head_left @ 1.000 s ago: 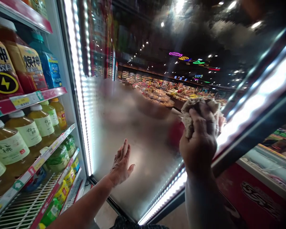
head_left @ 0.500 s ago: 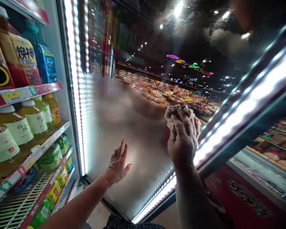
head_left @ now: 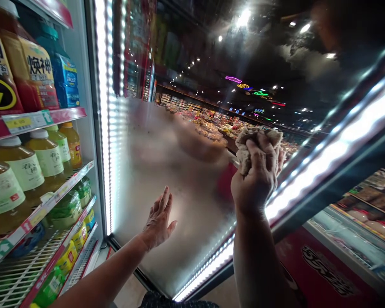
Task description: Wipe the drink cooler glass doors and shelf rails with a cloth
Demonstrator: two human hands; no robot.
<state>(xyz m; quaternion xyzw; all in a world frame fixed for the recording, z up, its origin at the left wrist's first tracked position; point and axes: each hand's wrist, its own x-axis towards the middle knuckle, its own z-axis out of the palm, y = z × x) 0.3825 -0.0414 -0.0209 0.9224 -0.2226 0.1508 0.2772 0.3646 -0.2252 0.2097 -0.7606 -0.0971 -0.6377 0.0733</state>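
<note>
A glass cooler door stands ajar before me, its lower part fogged and its upper part see-through. My right hand presses a crumpled, light cleaning cloth to the pane, near the lit right edge of the door. The fingers are bent over the cloth. Lower and to the left, my left hand holds nothing, fingers stretched out over the fogged glass. Whether its palm touches the pane I cannot tell.
On the left, cooler shelves carry several drink bottles and green packs. LED strips run along the door frame. A red-fronted chest freezer stands to the right, beyond the door.
My right hand has slid the cloth up and slightly to the right across the glass. My left hand has stayed nearly in place. The view has shifted slightly.
</note>
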